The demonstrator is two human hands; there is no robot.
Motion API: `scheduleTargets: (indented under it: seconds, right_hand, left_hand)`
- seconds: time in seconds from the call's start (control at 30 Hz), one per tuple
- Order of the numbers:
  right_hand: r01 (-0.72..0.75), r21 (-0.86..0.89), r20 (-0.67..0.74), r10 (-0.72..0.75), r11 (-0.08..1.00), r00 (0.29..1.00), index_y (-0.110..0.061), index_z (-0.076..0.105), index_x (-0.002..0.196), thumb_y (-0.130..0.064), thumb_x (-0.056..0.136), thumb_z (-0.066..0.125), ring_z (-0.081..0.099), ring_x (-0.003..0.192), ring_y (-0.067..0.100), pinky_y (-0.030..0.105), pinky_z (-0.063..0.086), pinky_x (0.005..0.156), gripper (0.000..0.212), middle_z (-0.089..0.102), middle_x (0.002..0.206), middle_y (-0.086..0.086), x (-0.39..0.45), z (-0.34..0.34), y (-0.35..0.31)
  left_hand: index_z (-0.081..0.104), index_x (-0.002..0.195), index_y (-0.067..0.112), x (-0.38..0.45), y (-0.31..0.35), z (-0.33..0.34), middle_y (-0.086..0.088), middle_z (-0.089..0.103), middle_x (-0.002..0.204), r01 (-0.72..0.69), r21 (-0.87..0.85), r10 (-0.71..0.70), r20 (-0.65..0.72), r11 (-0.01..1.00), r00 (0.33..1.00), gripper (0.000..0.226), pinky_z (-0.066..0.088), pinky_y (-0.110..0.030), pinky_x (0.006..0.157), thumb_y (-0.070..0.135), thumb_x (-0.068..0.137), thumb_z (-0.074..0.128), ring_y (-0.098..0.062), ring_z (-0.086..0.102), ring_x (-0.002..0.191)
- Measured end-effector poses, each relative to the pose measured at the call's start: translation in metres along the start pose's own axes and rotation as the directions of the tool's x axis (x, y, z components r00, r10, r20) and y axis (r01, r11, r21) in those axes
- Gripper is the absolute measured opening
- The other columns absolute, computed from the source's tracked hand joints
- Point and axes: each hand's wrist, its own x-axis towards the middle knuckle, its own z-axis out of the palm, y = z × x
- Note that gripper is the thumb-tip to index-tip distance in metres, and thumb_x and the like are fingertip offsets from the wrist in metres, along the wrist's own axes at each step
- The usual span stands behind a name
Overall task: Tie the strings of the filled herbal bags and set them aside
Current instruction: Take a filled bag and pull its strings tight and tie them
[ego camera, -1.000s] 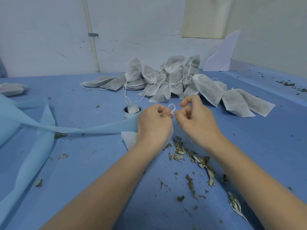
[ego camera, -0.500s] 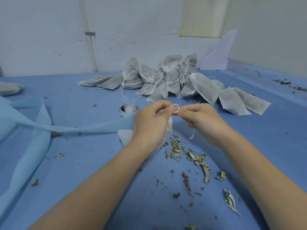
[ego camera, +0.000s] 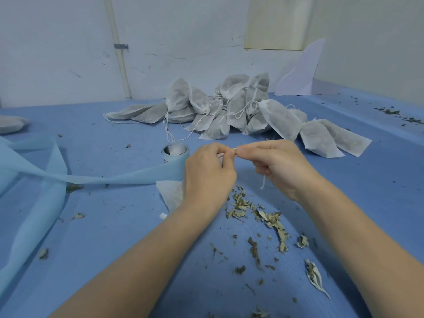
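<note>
Your left hand and right hand pinch the thin, slippery string at mid-frame; the soft, light herbal bag crushes easily, so grip its neck.

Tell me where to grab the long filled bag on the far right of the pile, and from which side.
Take the rightmost bag at its gathered neck, the narrow end that points left into the pile of bags. Come from above and the near side, where bare blue table leaves room. The neck is probably easiest to pinch; the wide flat end would likely fold and slip.
</note>
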Motion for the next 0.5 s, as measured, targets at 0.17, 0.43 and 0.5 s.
scheduleTargets:
  seconds: [0.17,0.43,0.5]
  right_hand:
    - [-0.022,0.016,-0.066,0.023,1.000,0.998,-0.011,0.076,0.094,-0.020,0.083,0.071,0.044,0.044,-0.001,0.009,0.034,0.046,0.015,0.049,0.045,-0.021,-0.002,0.004,-0.001]
    - [-0.354,0.485,0.243,0.265,0.799,0.933,-0.005,0.072,0.070,-0.009,0.068,0.065,0.023,0.044,0.003,0.014,0.015,0.046,0.008,0.040,0.057,-0.003,-0.005,0.010,-0.010]
    - [-0.403,0.561,0.273,0.297,0.724,0.915,-0.003,0.067,0.077,-0.009,0.066,0.064,0.024,0.043,0.002,0.013,0.016,0.045,0.013,0.040,0.057,-0.003,-0.005,0.013,-0.009]
  left_hand:
    - [0.064,0.084,0.022,-0.001,0.002,-0.001,0.011,0.066,0.088,0.078,-0.093,-0.081,-0.026,0.993,0.996,0.012,0.032,-0.011,0.069,0.029,0.091,0.056,-0.005,0.054,0.086]
    - [0.063,0.084,0.020,0.004,0.001,0.000,0.005,0.066,0.088,0.211,-0.200,-0.204,0.053,0.957,0.978,0.018,0.042,-0.028,0.077,0.025,0.094,0.050,-0.015,0.059,0.091]
    - [0.059,0.074,0.024,0.005,0.002,0.000,0.009,0.063,0.078,0.267,-0.262,-0.255,0.079,0.927,0.964,0.022,0.047,-0.037,0.083,0.023,0.094,0.050,-0.020,0.060,0.091]
